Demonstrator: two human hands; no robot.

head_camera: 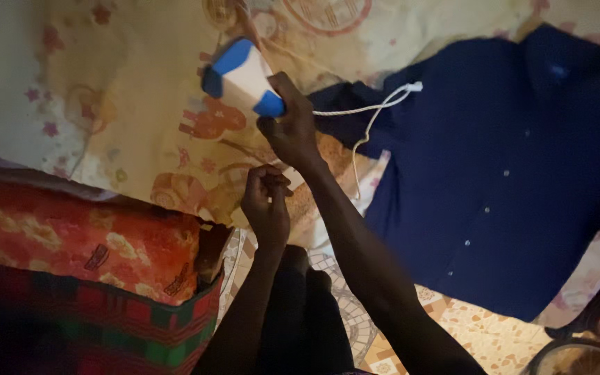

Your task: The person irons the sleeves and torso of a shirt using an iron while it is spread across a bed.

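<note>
Patterned cream bedsheet [126, 90], printed with reddish cartoon figures and stars, spreads across the far part of the scene, and the light is dim and warm. On it, to the right, a dark blue button-up shirt [501, 173] lies flat, front up, its row of pale buttons running down the middle. At the near left sits an orange-red flowered cushion [85, 243], with a red-and-green checked cloth [105, 319] just below it, and tiled floor [467, 326] shows at the near right.

Now the hands: the right hand [292, 128] is closed around the handle end of a white and blue electric iron [241, 76], holding it up over the sheet, just left of the shirt's sleeve. A white cord [376, 111] trails from the iron's rear, running right across the sleeve and looping down over the shirt's edge. The left hand [267, 201] sits just below the right one, fingers curled in tight; whether it pinches anything I cannot tell in this light. Both forearms reach up from the near edge, well clear of the shirt's buttons.
</note>
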